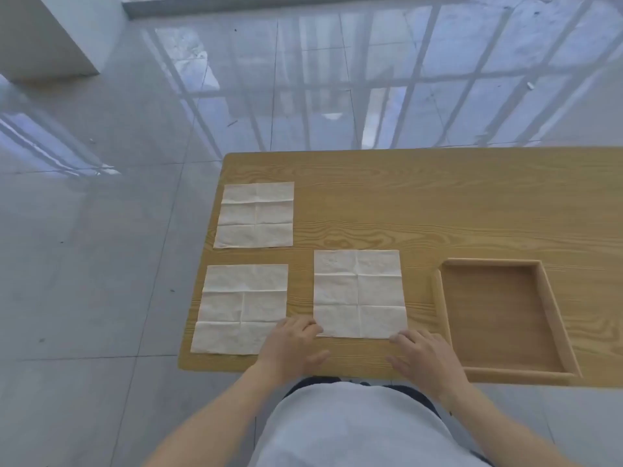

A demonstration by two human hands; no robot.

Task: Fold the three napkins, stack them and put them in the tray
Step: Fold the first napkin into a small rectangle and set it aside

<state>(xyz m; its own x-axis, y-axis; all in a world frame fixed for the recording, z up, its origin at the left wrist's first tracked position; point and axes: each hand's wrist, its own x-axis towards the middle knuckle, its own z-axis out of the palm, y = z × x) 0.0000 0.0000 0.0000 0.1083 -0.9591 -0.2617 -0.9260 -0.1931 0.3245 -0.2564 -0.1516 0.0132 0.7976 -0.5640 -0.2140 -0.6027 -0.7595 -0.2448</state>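
Observation:
Three white napkins lie flat and unfolded on the wooden table (421,203), each showing crease lines. One napkin (255,215) is at the far left, a second napkin (241,310) is at the near left, and the middle napkin (359,293) lies beside the tray. The wooden tray (553,308) sits at the right with nothing in it. My left hand (291,345) rests at the near left corner of the middle napkin, fingertips touching its edge. My right hand (421,357) rests at its near right corner. Neither hand has lifted anything.
The table's left edge runs just beside the two left napkins, and its near edge is right under my wrists. Beyond the table is a glossy tiled floor. A white pillar (47,35) stands at the far left.

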